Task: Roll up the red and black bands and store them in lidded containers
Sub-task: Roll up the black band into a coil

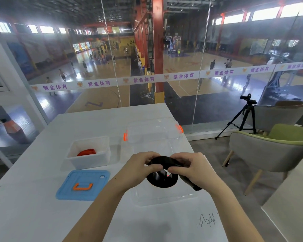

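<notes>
Two hands meet: left hand (140, 165) and right hand (191, 168), each grip pinching the one black band (162, 180) above one clear container (164, 201) on the bench (42, 215). One red band (87, 152) lies in one white container (91, 161). Two lids lie loose: blue lid (83, 185), clear lid (154, 131). The glass strip (143, 79) reads "紫金体育"; the bench scrawl (207, 220) is unreadable. One tripod (243, 119) and two chairs (269, 151) stand on the right.

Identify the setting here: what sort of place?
Probably a viewing room above an indoor sports hall: a glass wall looks down on basketball courts with hoops and players. The work happens at a white table beside it.
</notes>
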A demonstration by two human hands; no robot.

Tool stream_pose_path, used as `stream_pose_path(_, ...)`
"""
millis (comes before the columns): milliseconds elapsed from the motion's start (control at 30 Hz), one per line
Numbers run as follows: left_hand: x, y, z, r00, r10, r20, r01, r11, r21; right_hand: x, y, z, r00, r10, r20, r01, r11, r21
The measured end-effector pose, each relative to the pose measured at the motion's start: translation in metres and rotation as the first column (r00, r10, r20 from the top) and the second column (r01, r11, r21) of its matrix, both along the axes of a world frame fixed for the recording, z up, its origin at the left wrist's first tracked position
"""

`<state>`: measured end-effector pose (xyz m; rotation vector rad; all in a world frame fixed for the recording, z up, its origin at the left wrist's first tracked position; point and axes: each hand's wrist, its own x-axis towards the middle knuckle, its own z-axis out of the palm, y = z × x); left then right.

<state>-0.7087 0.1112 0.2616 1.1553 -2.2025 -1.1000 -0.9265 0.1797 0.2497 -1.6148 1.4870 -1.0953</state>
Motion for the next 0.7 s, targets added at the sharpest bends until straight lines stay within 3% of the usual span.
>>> stream_pose_path(133, 0.006, -0.001, 0.004, 0.995, -0.009, -0.100, 0.012, 1.000, 0.029, -0.011, 0.000, -0.003, 0.996, 0.041, 0.081, -0.045, 0.998, 0.049)
stream_pose_path(333, 0.024, -0.007, 0.009, 0.921, 0.176, -0.346, -0.114, 0.975, 0.193, -0.048, 0.003, -0.030, 0.932, -0.140, 0.334, 0.152, 0.988, -0.008)
stream_pose_path(500, 0.030, -0.011, 0.011, 0.870, 0.264, -0.416, -0.167, 0.952, 0.256, -0.048, 0.000, -0.052, 0.834, -0.031, 0.551, 0.032, 0.999, 0.008)
stream_pose_path(600, 0.032, -0.013, 0.012, 0.850, 0.300, -0.432, -0.195, 0.943, 0.270, -0.051, 0.001, -0.056, 0.819, 0.005, 0.574, -0.008, 1.000, 0.003)
stream_pose_path(700, 0.033, -0.016, 0.010, 0.840, 0.323, -0.437, -0.206, 0.934, 0.293, -0.052, -0.002, -0.057, 0.867, 0.018, 0.498, -0.005, 1.000, -0.027)
